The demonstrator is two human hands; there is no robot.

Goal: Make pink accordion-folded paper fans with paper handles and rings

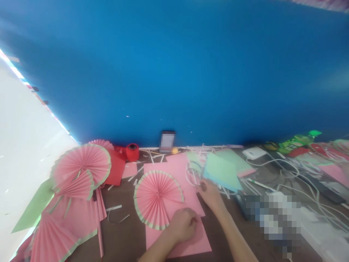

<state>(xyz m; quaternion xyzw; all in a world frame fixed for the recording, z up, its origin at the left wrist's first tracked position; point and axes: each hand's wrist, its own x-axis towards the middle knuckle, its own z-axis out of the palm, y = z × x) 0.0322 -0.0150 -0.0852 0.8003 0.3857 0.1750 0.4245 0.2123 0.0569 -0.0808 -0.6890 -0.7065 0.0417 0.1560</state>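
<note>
A pleated pink paper fan with a pale green rim lies opened almost into a full circle, with a gap at its lower right. Pink paper sheets are under it. Beside that gap rests my left hand, its fingers curled in over the pink paper; whatever they hold is hidden. My right hand is closed at the fingertips, close to a whitish looped strip or ring that is too blurred to name. I cannot make out what is in its pinch.
More pink fans are piled at the left near a red tape roll. Green paper sheets lie right of centre. White cables and a white box occupy the right. A blue wall bounds the back.
</note>
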